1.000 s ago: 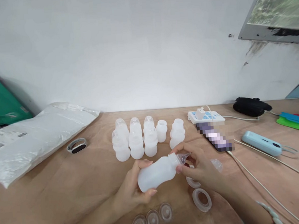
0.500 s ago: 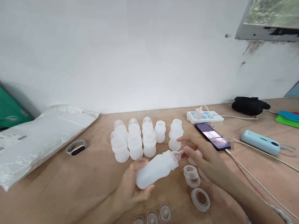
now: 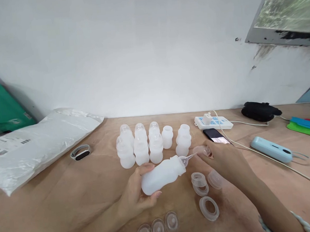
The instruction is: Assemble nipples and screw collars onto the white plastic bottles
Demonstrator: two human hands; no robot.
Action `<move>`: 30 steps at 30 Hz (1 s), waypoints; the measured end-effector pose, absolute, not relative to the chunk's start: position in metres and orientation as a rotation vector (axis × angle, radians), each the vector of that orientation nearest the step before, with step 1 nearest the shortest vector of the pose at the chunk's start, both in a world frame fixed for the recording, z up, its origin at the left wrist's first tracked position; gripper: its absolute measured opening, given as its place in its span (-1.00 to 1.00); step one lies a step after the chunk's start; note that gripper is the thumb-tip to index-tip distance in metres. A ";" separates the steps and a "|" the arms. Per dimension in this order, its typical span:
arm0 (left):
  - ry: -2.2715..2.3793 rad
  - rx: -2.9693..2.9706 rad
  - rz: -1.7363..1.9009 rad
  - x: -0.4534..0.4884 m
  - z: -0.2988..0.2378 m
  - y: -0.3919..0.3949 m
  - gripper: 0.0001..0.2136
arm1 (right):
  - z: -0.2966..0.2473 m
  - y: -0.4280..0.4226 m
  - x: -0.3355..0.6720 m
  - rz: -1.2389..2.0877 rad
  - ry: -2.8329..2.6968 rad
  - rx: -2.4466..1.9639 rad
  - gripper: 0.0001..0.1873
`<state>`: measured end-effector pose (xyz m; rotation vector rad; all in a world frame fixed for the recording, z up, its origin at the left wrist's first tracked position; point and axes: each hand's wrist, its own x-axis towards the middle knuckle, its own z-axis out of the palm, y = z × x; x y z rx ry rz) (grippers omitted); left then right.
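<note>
My left hand [image 3: 135,195] is wrapped round a translucent white bottle [image 3: 163,173] that lies tilted, its clear nipple [image 3: 186,159] pointing right. My right hand [image 3: 224,160] reaches to the right of the nipple, fingertips closed on a clear cap [image 3: 201,150]. Below it lie stacked clear rings [image 3: 199,183], a single ring [image 3: 209,208] and another clear cap [image 3: 215,179]. Several finished and open bottles [image 3: 141,145] stand in rows behind.
Three clear nipples [image 3: 157,230] lie at the near edge. A white plastic bag [image 3: 35,143] and a wristband [image 3: 79,152] are at the left. A power strip [image 3: 214,122], phone [image 3: 214,134], cables, a blue device [image 3: 271,149] and a black object [image 3: 259,110] sit at the right.
My right hand left the bottle's nipple, moved right and back, and closed on a clear cap. The left hand kept the bottle, shifting little.
</note>
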<state>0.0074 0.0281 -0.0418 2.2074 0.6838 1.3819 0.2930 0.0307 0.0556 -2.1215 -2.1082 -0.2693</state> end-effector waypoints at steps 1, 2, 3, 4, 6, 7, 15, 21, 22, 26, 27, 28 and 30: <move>0.695 2.201 1.376 0.007 -0.041 0.028 -0.53 | 0.060 0.030 0.294 -0.226 -2.030 -2.054 -0.73; 0.704 2.196 1.373 0.008 -0.039 0.027 -0.53 | 0.064 0.028 0.294 -0.148 -1.951 -1.941 -0.70; 0.712 2.192 1.370 0.008 -0.038 0.027 -0.54 | 0.067 0.027 0.294 -0.042 -1.885 -1.796 -0.68; 0.719 2.190 1.373 0.008 -0.038 0.027 -0.55 | 0.069 0.024 0.294 0.081 -1.841 -1.637 -0.66; 0.726 2.198 1.380 0.008 -0.036 0.026 -0.57 | 0.070 0.019 0.291 0.302 -1.864 -1.384 -0.68; 0.724 2.209 1.385 0.008 -0.036 0.027 -0.57 | 0.069 0.016 0.289 0.389 -1.918 -1.306 -0.70; 0.613 2.324 1.431 0.007 -0.045 0.031 -0.55 | 0.059 0.014 0.280 0.575 -2.124 -1.118 -0.69; 0.579 2.384 1.385 0.003 -0.053 0.032 -0.53 | 0.068 0.014 0.283 0.642 -2.296 -1.103 -0.68; 0.580 2.386 1.382 0.003 -0.053 0.031 -0.54 | 0.069 0.013 0.282 0.661 -2.312 -1.114 -0.68; 0.596 2.383 1.380 0.002 -0.054 0.030 -0.53 | 0.069 0.012 0.279 0.734 -2.299 -1.161 -0.67; 0.600 2.385 1.380 0.002 -0.053 0.029 -0.52 | 0.068 0.012 0.278 0.748 -2.286 -1.168 -0.67; 0.603 2.386 1.379 0.002 -0.053 0.029 -0.51 | 0.067 0.011 0.277 0.755 -2.272 -1.176 -0.67; 0.611 2.385 1.376 0.002 -0.053 0.028 -0.50 | 0.067 0.011 0.276 0.752 -2.250 -1.193 -0.67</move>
